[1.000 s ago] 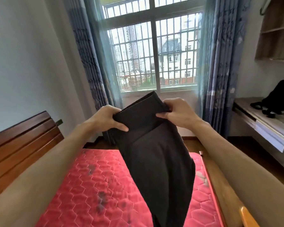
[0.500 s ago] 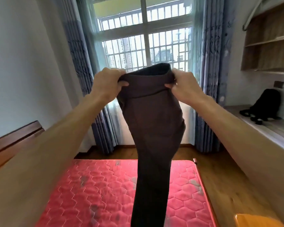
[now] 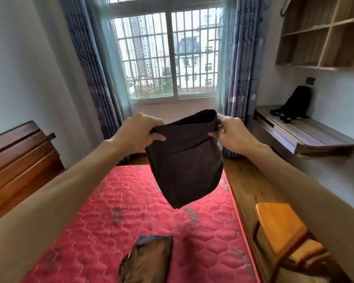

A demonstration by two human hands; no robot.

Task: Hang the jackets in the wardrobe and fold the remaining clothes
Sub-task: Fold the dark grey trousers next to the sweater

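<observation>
Gripping on the left, the left hand (image 3: pixel 140 132) curls its fingers (image 3: pixel 158 137) round one top corner of the dark garment (image 3: pixel 184 166), which hangs in the air above the red mattress (image 3: pixel 131 201), while the right hand (image 3: pixel 230 134) pinches the opposite corner, stretching the edge taut, likely to square it for folding.

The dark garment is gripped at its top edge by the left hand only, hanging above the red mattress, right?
Not quite. In the head view both hands grip the dark garment at its top edge: the left hand at one end, the right hand at the other. It does hang above the red mattress.
</observation>
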